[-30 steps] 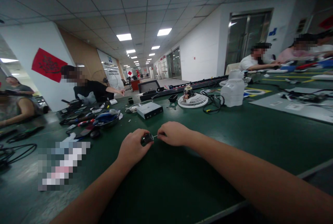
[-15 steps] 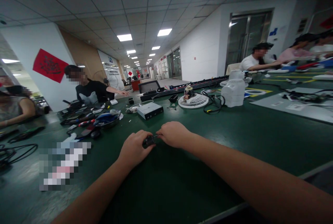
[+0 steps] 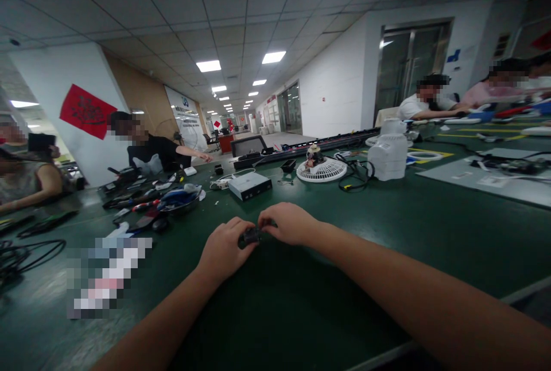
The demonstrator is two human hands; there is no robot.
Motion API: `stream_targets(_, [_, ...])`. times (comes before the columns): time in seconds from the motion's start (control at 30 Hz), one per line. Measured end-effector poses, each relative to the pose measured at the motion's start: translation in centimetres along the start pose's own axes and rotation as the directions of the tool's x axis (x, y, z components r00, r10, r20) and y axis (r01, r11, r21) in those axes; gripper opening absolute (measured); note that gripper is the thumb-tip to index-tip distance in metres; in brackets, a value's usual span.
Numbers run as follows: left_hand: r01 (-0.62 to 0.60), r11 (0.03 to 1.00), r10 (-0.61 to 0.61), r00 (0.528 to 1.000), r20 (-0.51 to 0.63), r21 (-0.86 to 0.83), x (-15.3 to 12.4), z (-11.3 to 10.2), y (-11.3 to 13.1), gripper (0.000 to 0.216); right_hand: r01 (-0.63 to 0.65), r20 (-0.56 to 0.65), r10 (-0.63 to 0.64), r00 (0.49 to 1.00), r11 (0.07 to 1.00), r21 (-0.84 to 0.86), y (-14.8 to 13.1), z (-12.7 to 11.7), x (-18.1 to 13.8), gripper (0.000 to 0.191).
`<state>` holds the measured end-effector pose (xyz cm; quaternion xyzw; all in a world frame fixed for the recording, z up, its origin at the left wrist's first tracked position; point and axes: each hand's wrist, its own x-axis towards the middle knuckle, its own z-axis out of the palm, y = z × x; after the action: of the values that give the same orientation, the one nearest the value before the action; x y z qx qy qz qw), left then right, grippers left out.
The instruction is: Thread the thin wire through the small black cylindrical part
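My left hand [image 3: 225,246] is closed around a small black part [image 3: 249,237], pinched between thumb and fingers above the green table [image 3: 275,313]. The part is dark and blocky; its exact kind is too small to make out. My right hand [image 3: 286,223] is at its right end with fingers curled together. Whether those fingertips grip a piece of it or something tiny is hidden. Beyond my hands lies a flat silver box [image 3: 250,185] with a dark front. Behind it to the right is a white round fan grille [image 3: 322,170] with a small motor on top.
A white plastic housing [image 3: 387,155] and a black cable [image 3: 357,176] are at the back right. A small black tray [image 3: 288,165] is near the grille. Tools and parts pile up on the left around a blue bowl [image 3: 179,197]. Other people sit across the table and at the far right.
The thin shaft that showed between the black part and my right fingers is out of sight. My right fingers are more bent and nearer the part, which has turned slightly in my left hand.
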<state>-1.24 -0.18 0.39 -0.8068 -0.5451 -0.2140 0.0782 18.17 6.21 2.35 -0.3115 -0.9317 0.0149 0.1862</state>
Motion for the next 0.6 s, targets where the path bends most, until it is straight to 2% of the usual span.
stream_targets(0.2, [0.006, 1.000, -0.006, 1.000, -0.002, -0.004, -0.08, -0.01, 0.12, 0.019, 0.016, 0.110, -0.019, 0.994, 0.999, 0.031, 0.02, -0.10, -0.27, 0.022])
stream_targets(0.33, [-0.001, 1.000, 0.001, 1.000, -0.023, -0.014, -0.07, 0.06, -0.09, 0.020, 0.007, 0.047, -0.011, 0.999, 0.995, 0.099, -0.03, 0.23, -0.15, 0.021])
stream_targets(0.43, [0.003, 1.000, -0.004, 0.999, -0.038, -0.017, -0.03, 0.18, -0.16, 0.022, -0.046, -0.028, 0.047, 0.999, 0.999, 0.019, -0.14, 0.39, 0.04, 0.022])
stream_targets(0.5, [0.002, 1.000, -0.003, 0.999, -0.039, -0.018, 0.01, 0.26, -0.15, 0.023, -0.050, -0.002, 0.050, 0.999, 0.998, -0.045, -0.25, 0.35, 0.08, 0.022])
stream_targets(0.6, [-0.007, 0.999, 0.006, 0.999, -0.046, -0.032, 0.02, 0.28, -0.12, 0.023, 0.000, 0.041, 0.001, 0.999, 1.000, -0.014, -0.28, 0.23, 0.05, 0.021])
